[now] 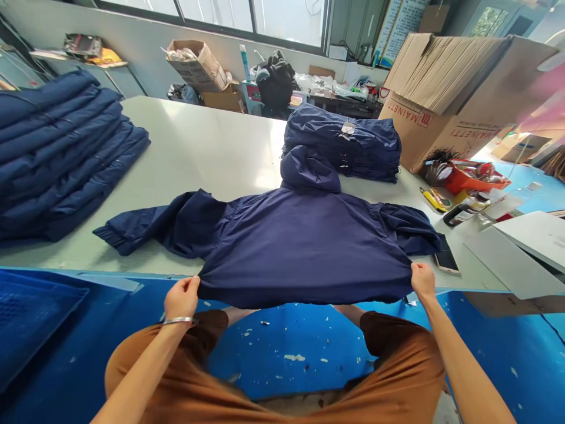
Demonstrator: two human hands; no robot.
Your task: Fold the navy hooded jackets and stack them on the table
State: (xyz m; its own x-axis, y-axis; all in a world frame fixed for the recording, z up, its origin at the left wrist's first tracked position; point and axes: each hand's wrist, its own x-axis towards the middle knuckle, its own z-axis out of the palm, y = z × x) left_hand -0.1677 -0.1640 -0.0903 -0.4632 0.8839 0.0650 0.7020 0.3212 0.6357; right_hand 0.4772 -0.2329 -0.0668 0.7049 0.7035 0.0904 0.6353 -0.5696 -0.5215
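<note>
A navy hooded jacket (304, 241) lies spread on the pale table (185, 141), its hood pointing away from me and its hem hanging over the near edge. My left hand (182, 299) pinches the hem's left corner. At the right corner my right hand (424, 280) grips the same hem, which is stretched taut between the two. One sleeve reaches out flat to the left; the other is bunched on the right, beside a phone (446, 254).
Navy garments are stacked at the left (57, 159), and a folded navy pile (344, 141) sits behind the hood. Cardboard boxes (441, 112), an orange tray (477, 175), a yellow cutter (433, 200), bottles (466, 208) and white sheets (521, 259) occupy the right. A blue crate (39, 318) stands lower left.
</note>
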